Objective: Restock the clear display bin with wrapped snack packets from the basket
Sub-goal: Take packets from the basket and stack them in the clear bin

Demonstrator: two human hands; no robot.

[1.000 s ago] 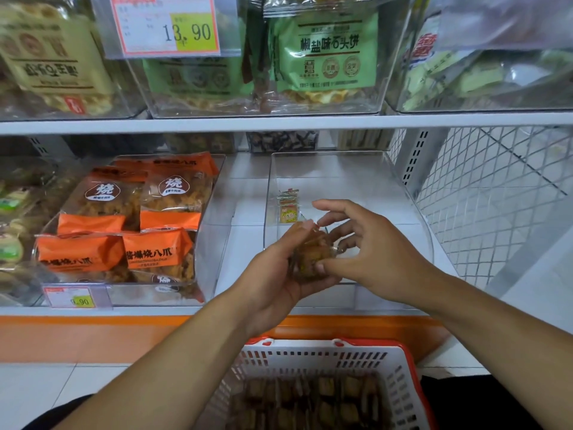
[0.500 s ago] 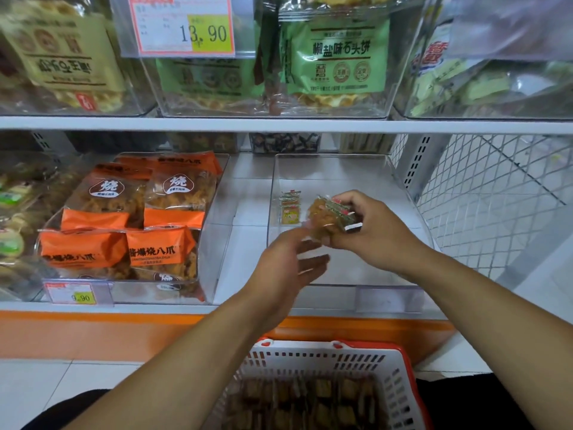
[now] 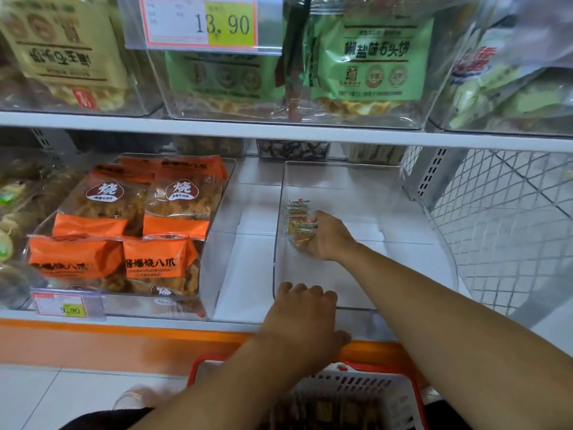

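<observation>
Clear display bin (image 3: pixel 366 178) received the right hand (image 3: pixel 330 238), which had moved in from the front edge since half a second earlier; fingers wrapped round snack packets (image 3: pixel 302 232), set against the left wall beside the packet row (image 3: pixel 297 207). Left hand (image 3: pixel 305 321), loosely curled and holding nothing, had dropped toward the basket (image 3: pixel 350 386). Placement nearly complete; bin still mostly unfilled

Your right hand (image 3: pixel 328 235) covers most of the packets (image 3: pixel 302 232) it holds against the clear bin's (image 3: pixel 341 181) left wall, so their count is unclear. Your left hand's (image 3: pixel 305 318) fingertips curl out of sight. The basket (image 3: pixel 356 386) (bottom edge) is cut off, its contents blurred.
</observation>
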